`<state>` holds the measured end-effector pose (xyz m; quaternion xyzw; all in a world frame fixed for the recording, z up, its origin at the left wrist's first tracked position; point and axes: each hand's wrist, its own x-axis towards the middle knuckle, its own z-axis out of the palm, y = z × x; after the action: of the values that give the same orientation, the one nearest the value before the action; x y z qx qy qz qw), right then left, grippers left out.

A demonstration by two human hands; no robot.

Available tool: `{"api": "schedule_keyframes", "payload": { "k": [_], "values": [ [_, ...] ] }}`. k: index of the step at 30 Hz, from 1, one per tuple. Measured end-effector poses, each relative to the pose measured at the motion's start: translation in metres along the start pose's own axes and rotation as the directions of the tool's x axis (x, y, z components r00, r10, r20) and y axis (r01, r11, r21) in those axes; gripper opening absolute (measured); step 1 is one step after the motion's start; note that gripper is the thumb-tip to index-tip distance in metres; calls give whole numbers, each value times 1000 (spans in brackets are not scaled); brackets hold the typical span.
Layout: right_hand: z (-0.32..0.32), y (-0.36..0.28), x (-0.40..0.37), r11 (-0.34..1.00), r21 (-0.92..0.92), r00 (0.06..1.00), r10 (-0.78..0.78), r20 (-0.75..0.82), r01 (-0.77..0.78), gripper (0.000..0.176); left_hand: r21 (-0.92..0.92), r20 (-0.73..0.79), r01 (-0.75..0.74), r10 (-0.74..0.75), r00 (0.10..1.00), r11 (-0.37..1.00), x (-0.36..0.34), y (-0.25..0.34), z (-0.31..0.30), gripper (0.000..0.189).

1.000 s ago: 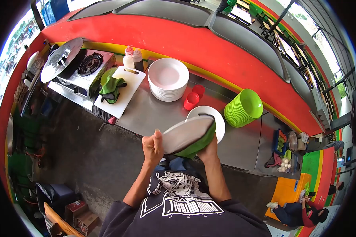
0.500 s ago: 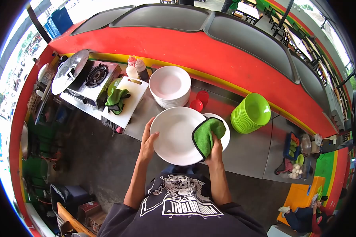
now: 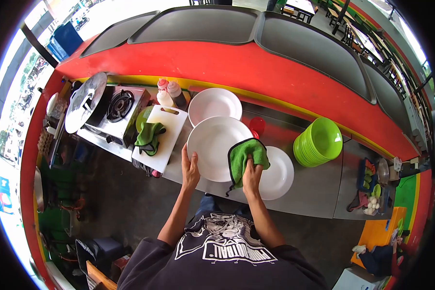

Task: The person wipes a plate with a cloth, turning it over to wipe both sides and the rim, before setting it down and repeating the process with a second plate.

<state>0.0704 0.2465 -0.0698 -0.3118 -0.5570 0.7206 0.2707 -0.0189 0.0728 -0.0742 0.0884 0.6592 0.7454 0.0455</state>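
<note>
Two-handed: gripping a white plate (image 3: 211, 151) by its left rim over the desk (image 3: 314, 195) in a partly closed left hand (image 3: 190, 171); pinching a green cloth (image 3: 238, 158) against its right side with closed right hand (image 3: 252, 178). Partly hiding a rear plate (image 3: 215, 104) and, probably, a red cup (image 3: 257, 126). Near stacked green bowls (image 3: 319, 142), too.

Round white plate (image 3: 211, 147), slightly tilted, green cloth (image 3: 246, 157) overlapping

red ledge (image 3: 193, 60) with yellow trim — dark floor (image 3: 111, 193), daylight beyond.
</note>
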Motion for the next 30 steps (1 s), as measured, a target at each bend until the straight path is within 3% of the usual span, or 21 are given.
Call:
{"api": "schedule_keyframes", "payload": {
  "k": [2, 8, 12, 15, 18, 21, 24, 30],
  "values": [
    [18, 0, 6, 999, 35, 1000, 6, -19, -6, 29, 47, 5, -28, 28, 1000, 999, 18, -6, -7, 47],
    [57, 22, 21, 977, -163, 986, -150, -69, 138, 28, 140, 44, -19, 13, 999, 990, 62, -16, -22, 47],
    [75, 30, 24, 964, -254, 989, -107, -103, 78, 23, 228, 93, -56, 36, 995, 972, 89, -17, -25, 47],
    [89, 33, 28, 948, -280, 978, -183, -103, 148, 23, 153, 98, -27, 12, 995, 988, 101, -24, -25, 50],
    [103, 28, 28, 947, -288, 974, -185, -129, 142, 22, 252, 82, -106, 88, 993, 962, 114, -52, -30, 53],
    [108, 37, 30, 933, -343, 979, -160, -130, 107, 24, 182, 92, -56, 39, 995, 982, 122, -54, -30, 55],
    [111, 51, 30, 931, -353, 979, -152, -136, 95, 26, 251, 100, -98, 75, 992, 963, 131, -57, -29, 54],
    [127, 54, 29, 950, -311, 987, -85, -137, 39, 32, 276, 31, -41, 34, 999, 960, 138, -54, -18, 54]
  ]
}}
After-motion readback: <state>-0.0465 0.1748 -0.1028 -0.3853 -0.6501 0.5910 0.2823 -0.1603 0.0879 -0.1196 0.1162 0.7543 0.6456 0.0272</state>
